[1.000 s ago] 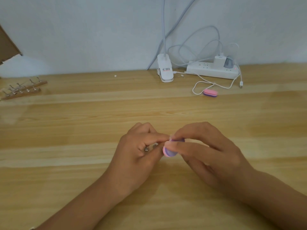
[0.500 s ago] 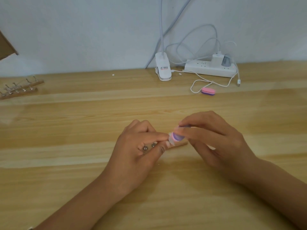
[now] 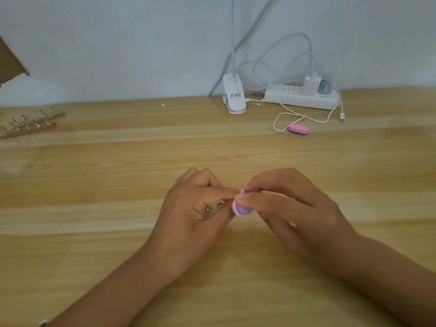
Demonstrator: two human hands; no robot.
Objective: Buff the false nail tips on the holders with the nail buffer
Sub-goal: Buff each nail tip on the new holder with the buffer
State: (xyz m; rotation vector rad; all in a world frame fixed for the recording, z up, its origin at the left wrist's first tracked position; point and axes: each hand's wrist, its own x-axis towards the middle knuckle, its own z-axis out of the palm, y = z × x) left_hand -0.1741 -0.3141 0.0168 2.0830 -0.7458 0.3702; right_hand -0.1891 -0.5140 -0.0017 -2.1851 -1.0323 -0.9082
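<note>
My left hand (image 3: pixel 195 208) grips a nail-tip holder (image 3: pixel 213 206) at the middle of the wooden table (image 3: pixel 94 173); two metal studs of the holder show between its fingers, the rest is hidden. My right hand (image 3: pixel 290 208) pinches a small pink and purple nail buffer (image 3: pixel 241 208) and holds its end against the holder's right end beside my left fingertips. The nail tip under the buffer is hidden.
Two more wooden holders with metal clips (image 3: pixel 28 125) lie at the far left. A second pink and purple buffer (image 3: pixel 298 129) lies at the back right beside a white cable. A clip lamp base (image 3: pixel 234 97) and a white power strip (image 3: pixel 302 99) stand by the wall.
The buffer has slid back and forth over the holder's end: up and right half a second ago, now down and left again. My left hand has kept its grip.
</note>
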